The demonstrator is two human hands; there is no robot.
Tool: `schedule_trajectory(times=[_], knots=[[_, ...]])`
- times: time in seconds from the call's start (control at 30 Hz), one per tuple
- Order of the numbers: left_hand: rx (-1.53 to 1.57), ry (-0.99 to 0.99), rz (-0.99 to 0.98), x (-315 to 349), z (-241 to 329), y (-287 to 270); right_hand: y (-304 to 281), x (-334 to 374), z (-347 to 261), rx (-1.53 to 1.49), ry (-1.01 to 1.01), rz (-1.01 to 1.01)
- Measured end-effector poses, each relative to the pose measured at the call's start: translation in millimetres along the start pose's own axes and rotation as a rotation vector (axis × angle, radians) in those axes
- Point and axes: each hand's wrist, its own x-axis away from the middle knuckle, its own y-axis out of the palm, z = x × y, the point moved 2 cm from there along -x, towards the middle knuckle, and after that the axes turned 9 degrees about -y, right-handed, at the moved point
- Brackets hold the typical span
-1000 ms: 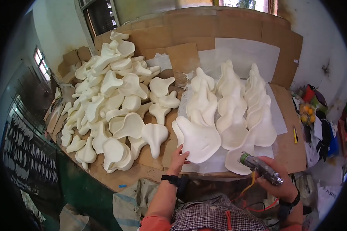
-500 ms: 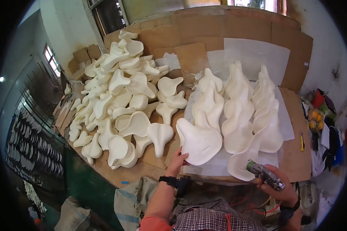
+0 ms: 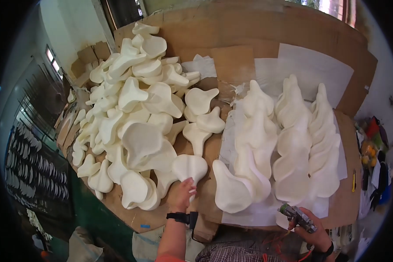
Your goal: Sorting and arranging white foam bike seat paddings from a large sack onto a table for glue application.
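Note:
My left hand (image 3: 182, 194) reaches to the front right edge of a heap of cream-white foam bicycle saddle pads (image 3: 146, 144). Its fingers close around the narrow nose of one saddle pad (image 3: 189, 167), which lies with its wide end away from me. My right hand (image 3: 315, 233) grips a small metal spray gun (image 3: 298, 217) with a green ring near its front, over the table's front edge. Between the hands, one saddle pad (image 3: 232, 191) rests at the front of the left row. Two more overlapping rows of pads (image 3: 292, 144) stand to its right.
White paper sheets (image 3: 225, 148) lie under the rows on a cardboard-covered table (image 3: 349, 209). Cardboard (image 3: 257, 26) lines the back. A yellow cutter knife (image 3: 353, 181) lies at the right, near bags and clutter (image 3: 373, 153). Dark racks of curved pieces (image 3: 37, 166) stand at the left.
My left hand has let go of the pad at the front of the left row and moved left onto another pad by the heap. The right hand still holds the spray gun. The view has shifted.

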Motion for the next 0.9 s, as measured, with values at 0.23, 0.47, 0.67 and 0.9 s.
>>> schedule_trajectory(times=[0.23,0.47,0.67,0.9], knots=[[-0.556,0.287,0.073,-136.9,56.4,32.5,26.5,-84.8,-17.8,0.012,0.221,0.125],[-1.019,0.634,0.162,-286.1,140.8,131.1,33.1,-103.5,2.7,0.194,0.357,0.166],[-1.519,0.204,0.355,-333.7,158.9,147.5,36.7,-112.6,11.9,0.427,0.254,0.208],[-1.251,0.448,0.375,-339.5,127.8,139.6,41.7,-108.7,13.2,0.355,0.369,0.307]])
